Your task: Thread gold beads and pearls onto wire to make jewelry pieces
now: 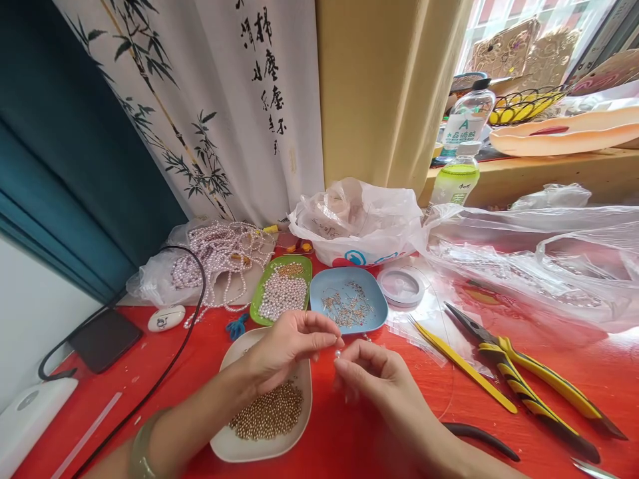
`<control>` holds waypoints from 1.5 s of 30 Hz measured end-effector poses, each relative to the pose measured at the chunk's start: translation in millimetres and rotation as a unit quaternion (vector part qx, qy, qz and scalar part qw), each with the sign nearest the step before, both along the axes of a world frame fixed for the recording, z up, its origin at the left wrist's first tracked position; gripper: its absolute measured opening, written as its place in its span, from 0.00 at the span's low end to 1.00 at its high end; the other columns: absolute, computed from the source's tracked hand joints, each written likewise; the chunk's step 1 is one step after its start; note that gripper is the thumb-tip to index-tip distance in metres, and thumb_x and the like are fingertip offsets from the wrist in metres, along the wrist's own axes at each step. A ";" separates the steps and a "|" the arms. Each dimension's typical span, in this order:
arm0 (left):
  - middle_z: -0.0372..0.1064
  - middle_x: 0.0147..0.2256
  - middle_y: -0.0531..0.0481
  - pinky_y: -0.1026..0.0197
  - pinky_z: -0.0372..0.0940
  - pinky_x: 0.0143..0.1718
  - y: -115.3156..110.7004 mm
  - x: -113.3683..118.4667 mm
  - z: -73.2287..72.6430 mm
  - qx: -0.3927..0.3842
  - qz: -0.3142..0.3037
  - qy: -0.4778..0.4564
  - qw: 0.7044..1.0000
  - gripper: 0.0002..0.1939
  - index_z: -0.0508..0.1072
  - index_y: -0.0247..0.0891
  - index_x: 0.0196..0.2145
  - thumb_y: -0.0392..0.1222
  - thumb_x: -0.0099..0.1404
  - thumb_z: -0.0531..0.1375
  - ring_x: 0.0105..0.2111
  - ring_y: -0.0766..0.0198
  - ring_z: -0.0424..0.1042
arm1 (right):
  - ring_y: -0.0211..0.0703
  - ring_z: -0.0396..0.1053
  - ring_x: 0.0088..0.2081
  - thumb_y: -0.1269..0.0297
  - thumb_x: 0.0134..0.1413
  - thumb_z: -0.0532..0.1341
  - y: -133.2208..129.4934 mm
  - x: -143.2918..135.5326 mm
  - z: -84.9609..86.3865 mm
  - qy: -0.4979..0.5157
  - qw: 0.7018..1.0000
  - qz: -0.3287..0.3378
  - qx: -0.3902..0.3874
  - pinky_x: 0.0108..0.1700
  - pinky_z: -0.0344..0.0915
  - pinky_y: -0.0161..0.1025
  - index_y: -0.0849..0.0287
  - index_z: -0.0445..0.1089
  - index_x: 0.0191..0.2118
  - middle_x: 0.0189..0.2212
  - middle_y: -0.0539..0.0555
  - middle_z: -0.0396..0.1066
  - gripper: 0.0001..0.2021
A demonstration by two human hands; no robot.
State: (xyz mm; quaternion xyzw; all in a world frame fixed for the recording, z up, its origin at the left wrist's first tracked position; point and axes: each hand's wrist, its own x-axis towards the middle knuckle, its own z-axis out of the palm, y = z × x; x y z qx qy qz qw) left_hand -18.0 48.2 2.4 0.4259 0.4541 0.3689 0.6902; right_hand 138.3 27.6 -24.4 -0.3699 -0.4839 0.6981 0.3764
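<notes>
My right hand (372,376) pinches a small white pearl bead (338,354) between thumb and fingertips. Close by, my left hand (299,342) has its thumb pressed to its fingers at the bead; whatever it grips is too small to make out. Under my left wrist lies a cream tray (217,426) of gold beads (269,412). Just beyond the hands is a blue tray (319,283) with thin metal pins and small findings (349,303). Beside it stands a green tray (308,266) holding pale pearl beads (284,293) and some gold ones.
Right of my hands lie yellow tweezers (464,366), long-nose pliers (529,372) and a dark handle (484,436). A spool of clear line (401,287) sits by the blue tray. Pearl strands (219,253), a black cable (192,326) and a phone (106,338) are left; plastic bags (359,226) stand behind.
</notes>
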 end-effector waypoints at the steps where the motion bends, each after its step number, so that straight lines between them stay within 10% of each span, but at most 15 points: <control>1: 0.70 0.24 0.52 0.68 0.52 0.25 0.1 -0.2 0.1 0.008 -0.001 0.003 1.000 0.06 0.72 0.33 0.26 0.36 0.48 0.65 0.23 0.72 0.63 | 0.31 0.58 0.19 0.55 0.43 0.62 -0.2 0.1 0.7 -0.003 1.000 -0.003 0.001 0.24 0.54 0.31 0.61 0.63 0.21 0.17 0.47 0.65 0.15; 26: 0.66 0.24 0.54 0.64 0.57 0.35 1.9 -5.3 9.5 0.139 -0.032 0.085 0.986 0.04 0.71 0.36 0.22 0.37 0.51 0.63 0.29 0.68 0.63 | 0.35 0.59 0.24 0.57 0.49 0.58 3.3 6.9 8.7 -0.087 0.989 -0.053 0.107 0.27 0.57 0.32 0.56 0.69 0.28 0.24 0.47 0.63 0.09; 45: 0.66 0.27 0.52 0.63 0.57 0.33 6.5 -14.2 15.6 0.215 -0.028 0.181 0.959 0.04 0.71 0.36 0.25 0.39 0.54 0.60 0.29 0.67 0.63 | 0.34 0.56 0.22 0.54 0.50 0.56 11.7 5.5 6.4 -0.119 0.986 0.079 0.091 0.25 0.53 0.31 0.58 0.62 0.25 0.20 0.47 0.63 0.12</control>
